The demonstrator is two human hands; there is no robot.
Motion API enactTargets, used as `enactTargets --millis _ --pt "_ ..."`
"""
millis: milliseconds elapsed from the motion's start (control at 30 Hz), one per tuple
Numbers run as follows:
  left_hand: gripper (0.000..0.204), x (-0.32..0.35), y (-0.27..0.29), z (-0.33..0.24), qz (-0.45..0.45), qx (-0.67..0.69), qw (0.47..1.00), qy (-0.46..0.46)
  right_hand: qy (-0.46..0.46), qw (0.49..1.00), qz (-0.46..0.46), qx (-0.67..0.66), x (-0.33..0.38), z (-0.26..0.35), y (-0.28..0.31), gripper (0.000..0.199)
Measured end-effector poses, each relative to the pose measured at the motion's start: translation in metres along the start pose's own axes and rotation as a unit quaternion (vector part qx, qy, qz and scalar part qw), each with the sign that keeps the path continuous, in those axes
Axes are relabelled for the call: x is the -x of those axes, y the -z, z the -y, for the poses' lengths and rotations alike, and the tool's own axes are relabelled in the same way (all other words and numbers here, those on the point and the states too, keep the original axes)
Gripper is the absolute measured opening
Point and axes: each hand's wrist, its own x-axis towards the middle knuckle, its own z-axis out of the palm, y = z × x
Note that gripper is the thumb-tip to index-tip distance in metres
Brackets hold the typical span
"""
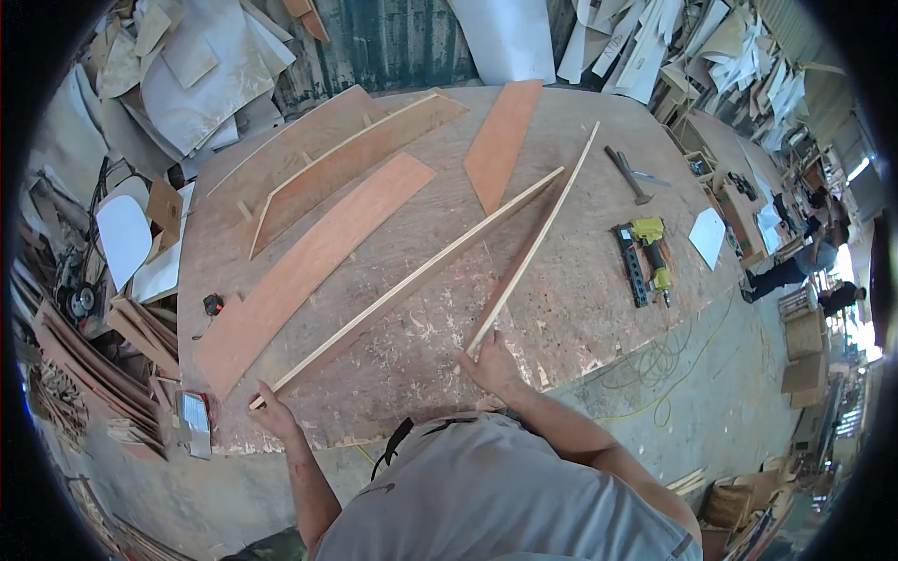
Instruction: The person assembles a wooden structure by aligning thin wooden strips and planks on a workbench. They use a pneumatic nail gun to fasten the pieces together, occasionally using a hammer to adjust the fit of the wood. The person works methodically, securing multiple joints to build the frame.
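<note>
Left hand (271,407) closed on near end of long wooden strip (412,280) lying diagonally across counter (580,299). Right hand (491,365) pinching near end of second strip (533,243). Yellow nail gun (645,257) and hammer (629,175) farther right.

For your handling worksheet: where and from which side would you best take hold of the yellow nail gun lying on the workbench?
Grip the nail gun by its handle, probably coming from above on the bench's right side. It lies flat, clear of the wood strips, handle exposed; the magazine beside it is thin and awkward for fingers.
</note>
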Motion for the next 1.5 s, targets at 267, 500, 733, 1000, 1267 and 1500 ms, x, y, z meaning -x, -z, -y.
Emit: enactTargets --millis 267,500,733,1000,1267,1500 --pt "0.057 -0.002 -0.015 -0.013 -0.019 0.003 1.0 -0.003 0.268 0.954 -0.045 0.13 -0.119 -0.038 0.036 0.07" --pt "0.049 -0.02 -0.011 -0.002 0.01 -0.059 0.998 -0.009 0.389 0.871 0.099 0.284 -0.21 -0.039 0.077 0.057" --pt "0.046 -0.022 0.004 0.004 -0.009 0.037 0.999 0.002 0.5 0.793 0.188 0.293 -0.19 0.001 0.07 0.059" --pt "0.034 -0.013 0.017 0.013 0.053 0.099 0.994 0.012 0.556 0.819 0.135 0.034 -0.101 0.147 0.029 0.049" --pt "0.023 0.047 0.06 0.04 -0.045 0.174 0.984 -0.007 0.452 0.854 0.246 0.074 -0.071 0.189 0.008 0.048" --pt "0.021 0.093 0.208 0.087 -0.226 0.099 0.969 -0.007 0.379 0.859 0.344 0.032 -0.042 0.241 0.001 0.045"
